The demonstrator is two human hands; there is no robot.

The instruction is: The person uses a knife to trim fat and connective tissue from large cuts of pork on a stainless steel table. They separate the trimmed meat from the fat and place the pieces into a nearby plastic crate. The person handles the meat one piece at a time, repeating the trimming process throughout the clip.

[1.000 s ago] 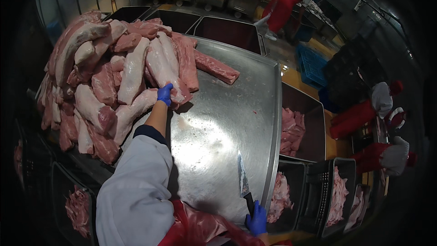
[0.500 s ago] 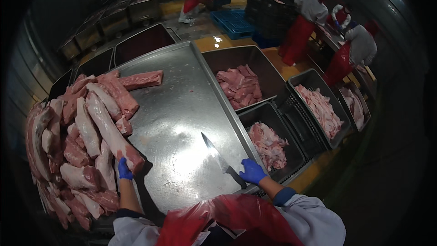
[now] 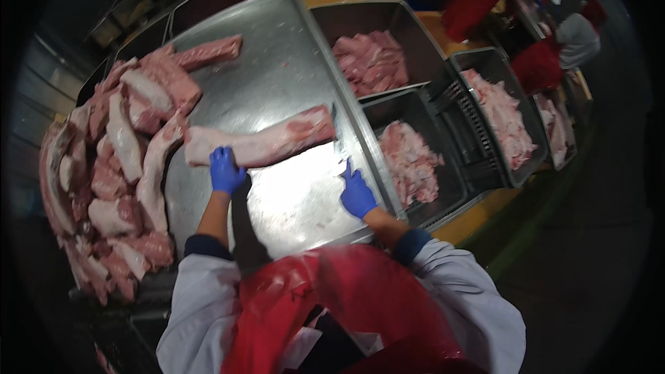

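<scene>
A long pork loin with a pale fatty side lies crosswise on the steel table. My left hand, in a blue glove, grips its near edge close to the left end. In my blue-gloved right hand is a knife, its handle hidden by the closed fingers. The blade points away from me, beside the loin's right end, and partly blends into the glare. Left of the loin, a heap of pork pieces covers that side of the table.
Beyond the table's raised right rim stand a bin of red meat, a dark crate of trimmings and another crate of pale strips. More bins line the far edge. People in red aprons work at the far right.
The pork loin has come off the heap and swung crosswise onto the table, my left hand on it. My right hand has picked up the knife from the tabletop. The view has shifted.
</scene>
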